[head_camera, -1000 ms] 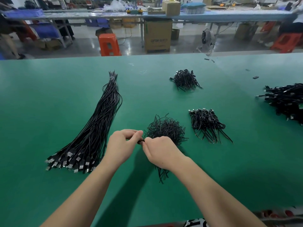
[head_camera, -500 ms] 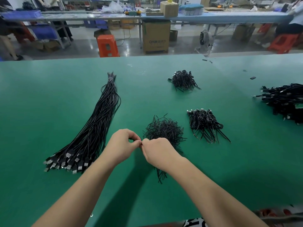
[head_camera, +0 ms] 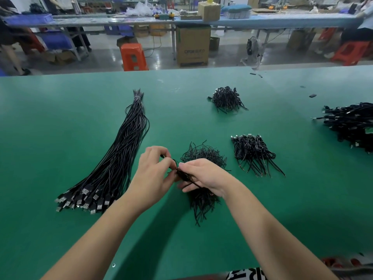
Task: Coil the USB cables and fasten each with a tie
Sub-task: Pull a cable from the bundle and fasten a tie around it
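Observation:
A long bundle of straight black USB cables (head_camera: 121, 158) lies on the green table (head_camera: 50, 128) at the left, plugs toward me. A loose heap of black ties (head_camera: 203, 156) sits just beyond my hands. My left hand (head_camera: 153, 176) pinches the end of a small black coiled cable (head_camera: 182, 175) between thumb and fingers. My right hand (head_camera: 203, 174) grips the same coil from the right, its fingers curled over it. More black strands (head_camera: 201, 203) lie under my right wrist.
Two heaps of coiled, tied cables lie at mid right (head_camera: 252, 152) and farther back (head_camera: 227, 99). Another black cable pile (head_camera: 351, 124) sits at the right edge. Small black bits (head_camera: 312, 95) lie at the far right. Beyond the table are an orange stool (head_camera: 133, 56) and a cardboard box (head_camera: 192, 45).
My hands have drawn a little toward me and tilted. The black coil between them now shows more plainly, slanting down under my right palm.

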### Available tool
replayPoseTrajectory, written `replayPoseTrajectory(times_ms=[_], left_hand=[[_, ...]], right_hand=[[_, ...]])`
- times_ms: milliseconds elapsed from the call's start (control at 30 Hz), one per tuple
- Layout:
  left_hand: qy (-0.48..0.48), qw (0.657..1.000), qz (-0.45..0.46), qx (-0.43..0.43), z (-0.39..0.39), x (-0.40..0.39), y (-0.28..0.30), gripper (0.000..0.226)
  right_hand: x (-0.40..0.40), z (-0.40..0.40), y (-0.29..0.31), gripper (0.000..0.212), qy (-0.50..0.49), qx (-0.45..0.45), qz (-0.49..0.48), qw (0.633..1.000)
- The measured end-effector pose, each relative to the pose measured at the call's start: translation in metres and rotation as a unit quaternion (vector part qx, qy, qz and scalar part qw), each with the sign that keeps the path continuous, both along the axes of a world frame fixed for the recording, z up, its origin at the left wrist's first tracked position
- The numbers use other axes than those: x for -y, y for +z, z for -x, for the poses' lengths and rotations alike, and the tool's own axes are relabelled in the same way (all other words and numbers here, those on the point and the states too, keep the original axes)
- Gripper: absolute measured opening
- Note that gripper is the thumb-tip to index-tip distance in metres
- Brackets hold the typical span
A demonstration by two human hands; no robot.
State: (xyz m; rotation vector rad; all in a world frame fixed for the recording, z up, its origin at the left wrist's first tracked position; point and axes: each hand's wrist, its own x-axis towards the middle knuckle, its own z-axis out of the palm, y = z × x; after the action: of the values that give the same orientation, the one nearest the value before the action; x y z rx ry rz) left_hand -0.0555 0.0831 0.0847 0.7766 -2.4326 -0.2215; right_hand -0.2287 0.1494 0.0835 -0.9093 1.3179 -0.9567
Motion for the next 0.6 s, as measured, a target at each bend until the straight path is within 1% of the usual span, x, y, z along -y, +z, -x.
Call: replayPoseTrajectory(times_ms=[100,167,267,367,433,533,600], left_hand=[[0.001,0.999,0.030,-0.029,0.003,-0.002,-0.003,0.012],[0.004,0.999,0.044,-0.030,0.004,-0.002,-0.004,0.012],[0.008,0.997,0.068,-0.028,0.004,-0.002,-0.002,0.008],[-0.003,0.996,0.082,-0.019,0.005,-0.005,0.002,0.020],[-0.014,0.996,0.093,-0.011,0.006,-0.007,0.002,0.022],[-0.009,0.995,0.095,-0.006,0.007,-0.009,0.002,0.012],[-0.008,0.998,0.069,-0.008,0.008,-0.008,0.003,0.002]], right_hand=[[0.001,0.000,-0.005,0.020,-0.048,0.034,0.029,0.998],[0.001,-0.002,-0.006,0.019,-0.063,0.059,0.033,0.996],[0.002,-0.002,-0.008,0.019,-0.072,0.069,0.032,0.994],[0.000,-0.005,-0.008,0.022,-0.070,0.097,0.037,0.992],[-0.002,-0.008,-0.007,0.024,-0.071,0.113,0.036,0.990],[-0.002,-0.012,-0.006,0.027,-0.072,0.120,0.026,0.990],[-0.002,-0.014,-0.006,0.027,-0.075,0.121,0.023,0.990]])
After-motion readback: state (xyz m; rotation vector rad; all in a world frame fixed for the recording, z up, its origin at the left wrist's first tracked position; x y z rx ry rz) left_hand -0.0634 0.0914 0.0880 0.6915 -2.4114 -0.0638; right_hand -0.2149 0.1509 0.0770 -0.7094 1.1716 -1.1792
